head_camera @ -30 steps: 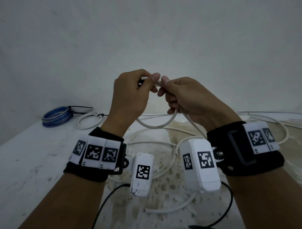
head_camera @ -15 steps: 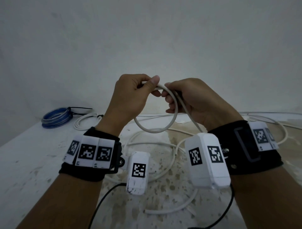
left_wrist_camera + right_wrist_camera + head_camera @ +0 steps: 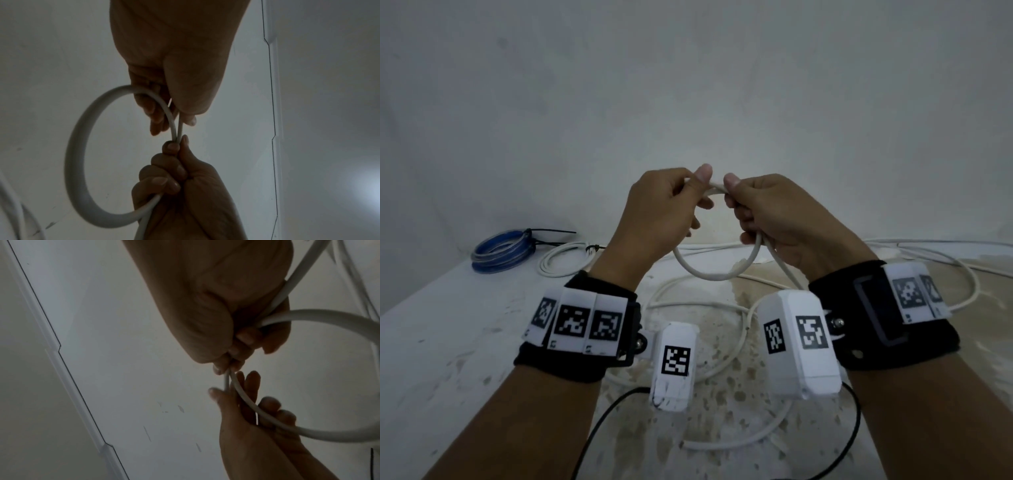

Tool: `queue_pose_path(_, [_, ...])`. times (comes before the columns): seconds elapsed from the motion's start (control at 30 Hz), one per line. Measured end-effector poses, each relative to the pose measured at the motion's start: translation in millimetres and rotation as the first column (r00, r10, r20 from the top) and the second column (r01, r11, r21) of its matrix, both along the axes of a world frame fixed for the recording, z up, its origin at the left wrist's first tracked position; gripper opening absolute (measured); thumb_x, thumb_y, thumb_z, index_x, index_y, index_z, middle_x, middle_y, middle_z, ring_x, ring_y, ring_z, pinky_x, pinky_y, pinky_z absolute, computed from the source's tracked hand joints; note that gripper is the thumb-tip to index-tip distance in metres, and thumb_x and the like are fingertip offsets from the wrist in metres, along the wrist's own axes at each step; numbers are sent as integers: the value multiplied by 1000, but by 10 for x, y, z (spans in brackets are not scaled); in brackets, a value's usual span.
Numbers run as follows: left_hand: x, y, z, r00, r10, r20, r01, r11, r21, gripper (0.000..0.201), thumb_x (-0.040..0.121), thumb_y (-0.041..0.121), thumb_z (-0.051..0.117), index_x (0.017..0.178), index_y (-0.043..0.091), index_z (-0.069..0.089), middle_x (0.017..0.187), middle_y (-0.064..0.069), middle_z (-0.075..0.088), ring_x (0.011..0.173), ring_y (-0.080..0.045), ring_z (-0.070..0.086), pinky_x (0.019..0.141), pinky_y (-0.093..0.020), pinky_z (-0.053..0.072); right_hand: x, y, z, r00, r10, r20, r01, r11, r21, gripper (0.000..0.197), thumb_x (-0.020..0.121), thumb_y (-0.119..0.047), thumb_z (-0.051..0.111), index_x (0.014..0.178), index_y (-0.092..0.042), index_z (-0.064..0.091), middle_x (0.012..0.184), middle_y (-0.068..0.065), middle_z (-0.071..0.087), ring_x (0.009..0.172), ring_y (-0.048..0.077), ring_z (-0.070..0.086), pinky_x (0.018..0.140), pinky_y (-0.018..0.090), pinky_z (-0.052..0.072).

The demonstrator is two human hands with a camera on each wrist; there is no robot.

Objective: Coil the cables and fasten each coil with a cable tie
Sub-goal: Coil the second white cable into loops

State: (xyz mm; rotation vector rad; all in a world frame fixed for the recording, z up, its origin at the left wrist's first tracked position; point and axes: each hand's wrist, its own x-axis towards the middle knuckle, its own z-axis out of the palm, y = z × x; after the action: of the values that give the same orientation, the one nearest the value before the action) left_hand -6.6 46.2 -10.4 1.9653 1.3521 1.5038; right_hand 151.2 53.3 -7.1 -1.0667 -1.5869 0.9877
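A white cable (image 3: 717, 274) hangs as one round loop in the air above the table, and its tail drops to the tabletop. My left hand (image 3: 700, 186) pinches the top of the loop between thumb and fingers. My right hand (image 3: 732, 192) grips the same crossing beside it, fingers curled round the cable. In the left wrist view the loop (image 3: 76, 162) swings out left of my left hand (image 3: 170, 120), with my right hand (image 3: 174, 146) below. In the right wrist view two strands run between my right hand (image 3: 226, 368) and my left hand (image 3: 232, 391).
At the table's far left lie a blue coil (image 3: 500, 251) bound with a black cable tie and a white coil (image 3: 566, 258), also tied. Loose white cable (image 3: 722, 342) sprawls under my wrists and off to the right. A black lead (image 3: 602, 421) runs along the front. A wall stands behind.
The right hand turned and slid along the cable, closing one round loop. Both hands rose slightly, and the two thumbs now meet at the top of the loop.
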Motion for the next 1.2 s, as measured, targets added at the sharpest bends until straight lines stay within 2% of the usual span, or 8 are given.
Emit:
queue_pose_path(0.13, [-85,-2,90,963,251,99,-233,959,-161,49,99,57,33,88,18,62,87,1,67,87,-24,65,86,-42,53,100,11,60,982,-136,-129,139,990,15,40,102,-38,48,72,-13,58,49,-9,41,44,9,38,51,27,42])
queue_pose_path(0.23, [-60,-201,210,966,256,37,-226,906,-357,51,102,47,39,68,15,59,70,0,61,63,-20,53,58,-25,42,186,-48,280,938,-201,-283,210,978,1,39,103,-37,45,74,-14,53,43,-11,37,40,8,34,52,28,39])
queue_pose_path(0.37, [376,-760,105,964,-128,232,259,639,-724,59,100,55,38,68,10,61,59,-2,59,40,-9,36,39,-17,25,246,-332,666,856,-234,-460,271,963,13,39,105,-35,41,72,-15,48,44,-8,36,38,10,31,48,26,37])
queue_pose_path(0.5, [811,-886,36,651,-74,755,729,336,-596,70,98,61,31,116,0,60,95,-13,66,88,-23,61,72,-29,49,334,-671,884,817,-216,-534,263,965,12,37,105,-35,40,75,-15,47,42,-8,36,36,9,30,46,25,36])
queue_pose_path(0.6, [971,-891,212,356,223,908,785,456,-420,44,102,32,45,132,-1,45,114,-29,61,101,-39,66,69,-51,57,476,-892,934,802,-253,-541,306,952,8,36,105,-36,39,76,-16,47,43,-8,37,36,9,28,43,23,33])
queue_pose_path(0.7, [1032,-989,439,161,301,940,677,659,-327,19,101,2,38,87,-7,48,83,-23,54,68,-33,56,47,-41,55,677,-1052,961,773,-325,-545,389,921,2,37,105,-37,38,75,-17,47,44,-7,37,36,10,29,41,23,31])
queue_pose_path(1.07, [1102,-1169,621,785,-36,619,230,944,-238,29,104,19,43,87,13,66,96,-5,64,82,-19,64,75,-33,57,757,-1160,895,723,-351,-595,491,867,85,40,105,-37,39,72,-16,47,52,-3,35,42,12,27,42,25,26])
queue_pose_path(1.2, [864,-1164,727,772,-51,634,194,968,-159,33,104,21,42,85,16,69,99,-4,70,93,-20,66,84,-37,53,489,-1121,659,768,-259,-586,365,929,67,41,105,-35,39,69,-16,46,46,-6,34,39,11,28,42,26,27])
